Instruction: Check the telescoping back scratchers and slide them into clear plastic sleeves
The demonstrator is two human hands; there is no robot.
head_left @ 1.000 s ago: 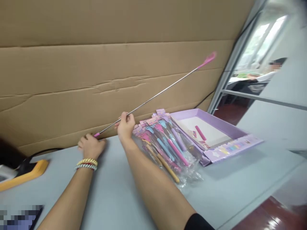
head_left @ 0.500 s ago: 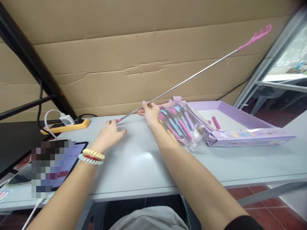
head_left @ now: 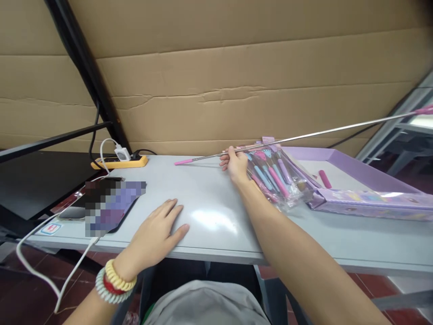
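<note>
Pinched in my right hand [head_left: 237, 163] is an extended telescopic back scratcher [head_left: 314, 134], its metal rod slanting up to the right. The pink end piece sits left of the hand over the table, and the pink claw head reaches the right picture edge. My left hand [head_left: 162, 230] lies with fingers spread on the table near its front edge, holding nothing. Just right of my right hand is a clear plastic bag [head_left: 270, 176] of several back scratchers with blue, pink and purple handles. A loose pink handle-like piece [head_left: 325, 179] rests in the purple box [head_left: 368, 203].
A phone [head_left: 72, 212] and a partly blurred tablet [head_left: 117, 207] with white cables lie on the left of the grey table [head_left: 203, 189]. Behind them is a yellow power strip [head_left: 135, 162] with a white plug. Cardboard [head_left: 237, 67] stands along the back.
My left hand has let go of the back scratcher's pink end and come down to the table, fingers spread. The rod in my right hand has tilted lower on the right. The view has shifted.
</note>
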